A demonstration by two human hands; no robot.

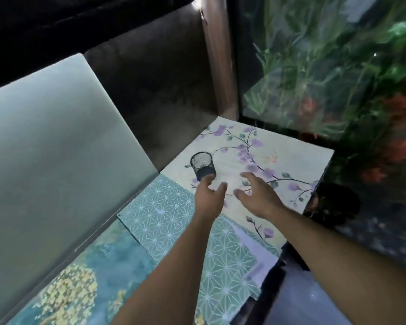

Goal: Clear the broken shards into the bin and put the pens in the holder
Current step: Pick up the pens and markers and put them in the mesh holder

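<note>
Head view, both arms out over the table. The pen holder (202, 164), a black mesh cup, stands on the flowered sheet (291, 156) near its left edge. It looks empty, with light showing through the mesh. It seems to lean toward the camera, though that may be lens warp.

The left hand (210, 193) is spread loosely and holds nothing. Its forefinger tip (206, 180) is at the holder's base, either touching or just short of it (cannot tell which). The right hand (258, 193) hovers just beside the left over the flowered sheet, fingers splayed and relaxed, also holding nothing.

No pens or shards are in view. A dark round shape (338, 202) sits below the table's right edge; it may be the bin, but it is too dim to say.

Handling, as a judgement:
- **Holder:** it is likely light, stiff thin metal. It should tip or skid easily on the smooth sheet when empty, so wrap fingers and thumb round the wall low down rather than nudging the rim.
- **Mesh:** it gives decent grip and is not fragile.
- **Shards:** if they turn up, they would be sharp and brittle, so pick them up by the flat faces.

Around the table, a star-pattern sheet (174, 207) lies nearer the person, a pale frosted panel (56, 148) stands on the left, and a fish tank (326, 78) with green plants is on the right.
</note>
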